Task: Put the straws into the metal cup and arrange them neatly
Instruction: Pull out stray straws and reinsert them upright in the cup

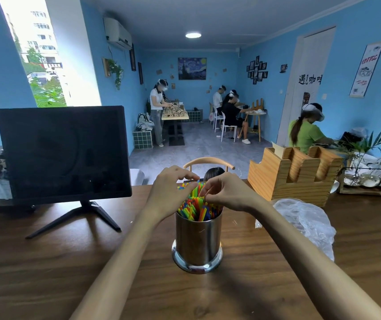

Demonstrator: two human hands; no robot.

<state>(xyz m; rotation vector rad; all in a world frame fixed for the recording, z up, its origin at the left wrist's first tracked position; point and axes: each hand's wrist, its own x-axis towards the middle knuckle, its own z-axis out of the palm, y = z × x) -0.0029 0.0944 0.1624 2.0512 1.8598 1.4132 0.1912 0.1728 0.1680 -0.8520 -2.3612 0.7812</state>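
My left hand (172, 189) and right hand (225, 192) meet over the metal cup (197, 241), which stands upright on the wooden table (46, 262) right in front of me. The cup is packed with colourful straws (196, 207), their tops sticking up above the rim. My left fingers curl round the far side of the bundle, and my right fingertips pinch a few straw tops. To my left stands a dark monitor (63, 151) on its stand. To my right lie a crumpled clear plastic bag (307, 220) and, beyond it, a wooden holder (293, 176).
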